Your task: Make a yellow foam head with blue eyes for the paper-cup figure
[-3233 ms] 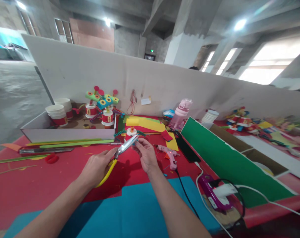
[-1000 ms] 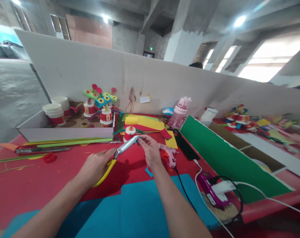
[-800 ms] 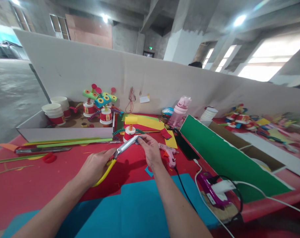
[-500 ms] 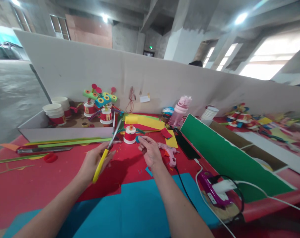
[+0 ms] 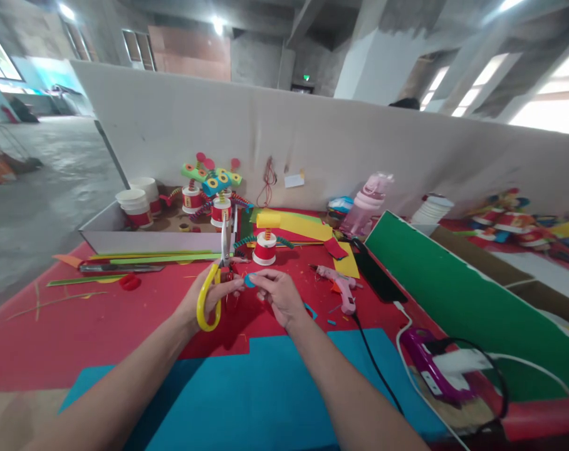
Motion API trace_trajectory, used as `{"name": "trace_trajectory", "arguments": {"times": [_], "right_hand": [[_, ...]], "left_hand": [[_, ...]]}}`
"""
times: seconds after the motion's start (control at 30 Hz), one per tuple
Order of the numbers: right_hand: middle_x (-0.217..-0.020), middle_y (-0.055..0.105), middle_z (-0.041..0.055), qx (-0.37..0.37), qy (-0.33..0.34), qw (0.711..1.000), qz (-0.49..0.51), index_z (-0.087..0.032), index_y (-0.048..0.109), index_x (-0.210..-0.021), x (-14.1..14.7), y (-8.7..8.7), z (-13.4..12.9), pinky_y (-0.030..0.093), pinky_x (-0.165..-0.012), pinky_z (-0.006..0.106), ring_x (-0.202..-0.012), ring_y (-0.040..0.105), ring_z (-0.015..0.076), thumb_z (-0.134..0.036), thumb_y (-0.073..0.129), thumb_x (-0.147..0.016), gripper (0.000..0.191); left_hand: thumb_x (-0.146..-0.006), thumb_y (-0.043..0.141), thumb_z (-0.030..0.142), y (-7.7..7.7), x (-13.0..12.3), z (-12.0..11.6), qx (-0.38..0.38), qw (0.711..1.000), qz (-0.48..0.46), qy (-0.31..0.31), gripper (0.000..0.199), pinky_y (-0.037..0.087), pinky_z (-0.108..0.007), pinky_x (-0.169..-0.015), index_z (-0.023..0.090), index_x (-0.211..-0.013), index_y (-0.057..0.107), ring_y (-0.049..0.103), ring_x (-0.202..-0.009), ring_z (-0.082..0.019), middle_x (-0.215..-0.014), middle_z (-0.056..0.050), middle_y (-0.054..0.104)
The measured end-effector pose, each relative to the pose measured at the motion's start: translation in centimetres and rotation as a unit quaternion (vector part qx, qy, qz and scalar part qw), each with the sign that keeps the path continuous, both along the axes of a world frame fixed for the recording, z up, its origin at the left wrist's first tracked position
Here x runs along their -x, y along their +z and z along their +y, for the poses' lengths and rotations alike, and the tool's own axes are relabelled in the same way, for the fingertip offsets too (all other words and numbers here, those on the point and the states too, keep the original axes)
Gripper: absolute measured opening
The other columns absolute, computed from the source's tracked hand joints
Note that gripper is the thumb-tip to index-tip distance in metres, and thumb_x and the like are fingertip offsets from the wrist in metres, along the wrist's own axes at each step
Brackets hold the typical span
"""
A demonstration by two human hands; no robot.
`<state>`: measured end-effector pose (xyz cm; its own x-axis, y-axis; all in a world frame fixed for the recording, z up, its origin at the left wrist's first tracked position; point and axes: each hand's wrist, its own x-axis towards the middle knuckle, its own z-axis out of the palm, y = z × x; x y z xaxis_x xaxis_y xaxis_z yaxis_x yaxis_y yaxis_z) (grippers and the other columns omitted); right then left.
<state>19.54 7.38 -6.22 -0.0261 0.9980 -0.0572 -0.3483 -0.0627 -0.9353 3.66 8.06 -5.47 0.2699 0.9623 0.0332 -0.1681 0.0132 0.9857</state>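
No words, numbers or brands can be read. A small green sign (image 5: 306, 77) glows in the background, beyond the top edge of the partition (image 5: 195, 125), its symbol too small to make out. On the partition itself is a white card (image 5: 294, 180); whether it carries writing cannot be told. In the box (image 5: 157, 242), a red cup (image 5: 193, 202) has a gold label (image 5: 187, 202) with marks too tiny to read. At the box's left end, the stacked cups (image 5: 134, 210) show a pale patch on their red band, too blurred to read
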Motion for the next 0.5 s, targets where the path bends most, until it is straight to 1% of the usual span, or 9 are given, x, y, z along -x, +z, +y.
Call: {"name": "trace_trajectory", "arguments": {"times": [0.1, 0.2, 0.27, 0.33, 0.4, 0.43, 0.5], "right_hand": [[-0.054, 0.058, -0.0025, -0.011, 0.010, 1.000, -0.025, -0.015, 0.070, -0.065, 0.43, -0.12, -0.20, 0.030, -0.043, 0.021, -0.044, 0.039, 0.0051, -0.033, 0.079, -0.055, 0.022], [-0.059, 0.060, -0.0018, -0.010, 0.024, 0.999, -0.034, -0.016, 0.071, -0.068, 0.47, -0.09, -0.23, 0.033, -0.045, 0.021, -0.046, 0.042, 0.0058, -0.036, 0.079, -0.056, 0.026], [-0.060, 0.061, -0.0017, -0.005, 0.037, 0.999, -0.026, -0.016, 0.071, -0.075, 0.19, 0.09, -0.14, 0.035, -0.047, 0.020, -0.048, 0.044, 0.0059, -0.043, 0.075, -0.060, 0.031], [-0.065, 0.063, 0.0000, 0.009, 0.047, 0.999, -0.004, -0.016, 0.071, -0.082, -0.17, 0.37, -0.05, 0.038, -0.050, 0.020, -0.050, 0.047, 0.0062, -0.053, 0.067, -0.067, 0.040], [-0.069, 0.065, 0.0019, 0.021, 0.057, 0.998, 0.012, -0.015, 0.071, -0.083, -0.41, 0.62, -0.04, 0.041, -0.053, 0.021, -0.053, 0.050, 0.0070, -0.058, 0.061, -0.071, 0.045], [-0.070, 0.065, 0.0020, 0.020, 0.066, 0.998, 0.007, -0.015, 0.070, -0.082, -0.43, 0.70, -0.09, 0.042, -0.054, 0.022, -0.054, 0.051, 0.0074, -0.057, 0.063, -0.070, 0.044], [-0.068, 0.064, 0.0003, -0.001, 0.080, 0.996, -0.027, -0.015, 0.069, -0.078, -0.29, 0.72, -0.26, 0.043, -0.056, 0.021, -0.056, 0.052, 0.0080, -0.050, 0.071, -0.064, 0.038]], "left_hand": [[-0.066, 0.075, 0.026, -0.41, 0.05, 0.01, -0.019, 1.000, 0.001, -0.001, 0.050, 0.051, -0.021, -0.063, 0.016, -0.112, 0.056, 0.062, -0.066, -0.012, -0.073, 0.000, 0.066], [-0.066, 0.075, 0.026, -0.55, 0.17, 0.07, -0.024, 1.000, 0.003, 0.005, 0.051, 0.051, -0.021, -0.060, 0.017, -0.112, 0.055, 0.061, -0.063, -0.011, -0.072, 0.001, 0.064], [-0.066, 0.074, 0.026, -0.44, 0.23, 0.07, -0.018, 1.000, 0.006, 0.009, 0.050, 0.051, -0.021, -0.058, 0.016, -0.111, 0.055, 0.061, -0.062, -0.011, -0.071, 0.001, 0.064], [-0.067, 0.074, 0.027, -0.21, 0.27, 0.05, -0.011, 1.000, 0.005, 0.020, 0.050, 0.050, -0.021, -0.056, 0.016, -0.111, 0.055, 0.061, -0.061, -0.012, -0.069, 0.001, 0.063], [-0.067, 0.074, 0.028, 0.05, 0.30, 0.01, -0.012, 1.000, 0.003, 0.028, 0.051, 0.050, -0.021, -0.056, 0.016, -0.113, 0.054, 0.061, -0.060, -0.012, -0.068, 0.002, 0.062], [-0.068, 0.073, 0.028, 0.17, 0.31, -0.02, -0.017, 0.999, 0.004, 0.027, 0.051, 0.050, -0.021, -0.056, 0.016, -0.113, 0.054, 0.061, -0.060, -0.011, -0.068, 0.002, 0.062], [-0.067, 0.073, 0.028, 0.34, 0.28, -0.07, -0.033, 0.999, 0.015, 0.016, 0.051, 0.049, -0.021, -0.056, 0.016, -0.113, 0.053, 0.060, -0.060, -0.011, -0.068, 0.003, 0.061]]}}
